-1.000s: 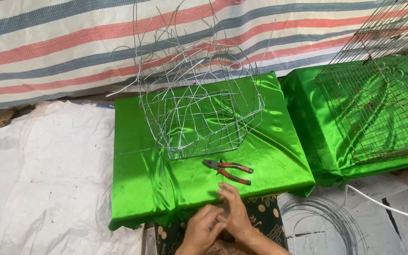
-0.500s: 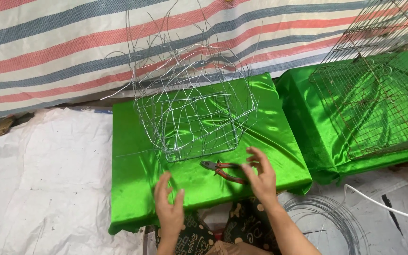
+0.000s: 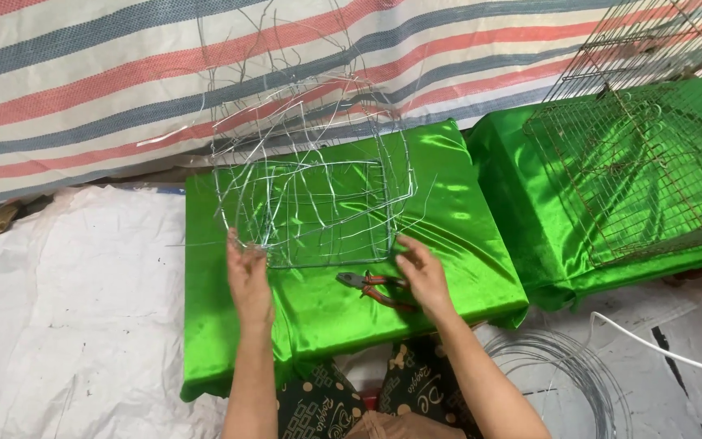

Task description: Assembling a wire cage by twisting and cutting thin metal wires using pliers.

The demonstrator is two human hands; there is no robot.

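— Step in hand? 
— Gripping the half-made wire frame (image 3: 310,199) at its lower front corners, by the look of it: left hand (image 3: 249,280) at the near left corner, fingers curled around the bottom wire; right hand (image 3: 424,276) at the near right corner, fingers only loosely bent, touching or just beside the wire. 
— Whereabouts? 
— Standing on the green satin-covered counter (image 3: 465,244), upright, loose wire ends sticking up. Red-handled pliers (image 3: 375,286) lying just in front, between the hands. 
— Next move? 
— Probably calls for a firm two-handed hold to turn or shift the frame without snagging the loose ends. 
— Hard to make out? 
— Right fingertips against thin wire: actual grip unclear. Wire mesh cage (image 3: 635,171) at right cut off by the edge; wire coil (image 3: 570,374) on the floor partly out of view.
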